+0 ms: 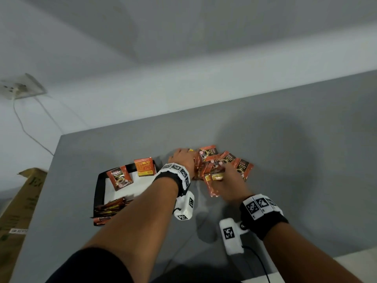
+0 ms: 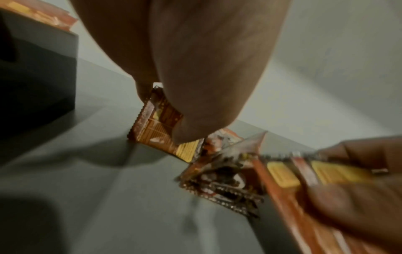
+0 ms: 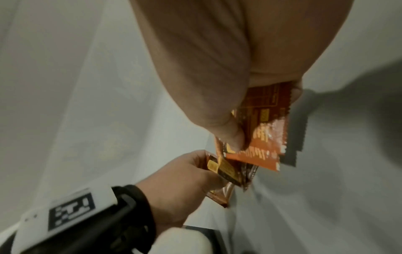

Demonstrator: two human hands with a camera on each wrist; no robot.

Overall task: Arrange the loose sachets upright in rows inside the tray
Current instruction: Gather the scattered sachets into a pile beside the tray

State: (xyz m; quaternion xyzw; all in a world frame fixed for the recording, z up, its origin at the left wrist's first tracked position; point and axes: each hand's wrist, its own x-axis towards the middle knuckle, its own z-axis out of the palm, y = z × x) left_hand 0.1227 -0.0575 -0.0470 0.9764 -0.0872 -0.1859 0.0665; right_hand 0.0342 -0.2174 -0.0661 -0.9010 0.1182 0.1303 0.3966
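Orange-and-brown loose sachets (image 1: 226, 160) lie in a heap on the grey table. My left hand (image 1: 179, 155) is at the heap's left side; in the left wrist view it (image 2: 162, 115) pinches one sachet (image 2: 152, 130) by its edge, the lower edge touching the table. My right hand (image 1: 222, 176) is at the heap's near side and grips a few sachets (image 3: 263, 123) between thumb and fingers. To the left stands the black tray (image 1: 99, 186), white inside. Two sachets (image 1: 120, 177) lean upright in it, and a row (image 1: 110, 208) is packed at its near end.
The table's far edge meets a white wall. A cardboard box (image 1: 18, 211) stands off the table's left side. A wall socket (image 1: 22, 86) with a white cable is at the upper left. A black cable (image 1: 263, 264) trails near my right forearm.
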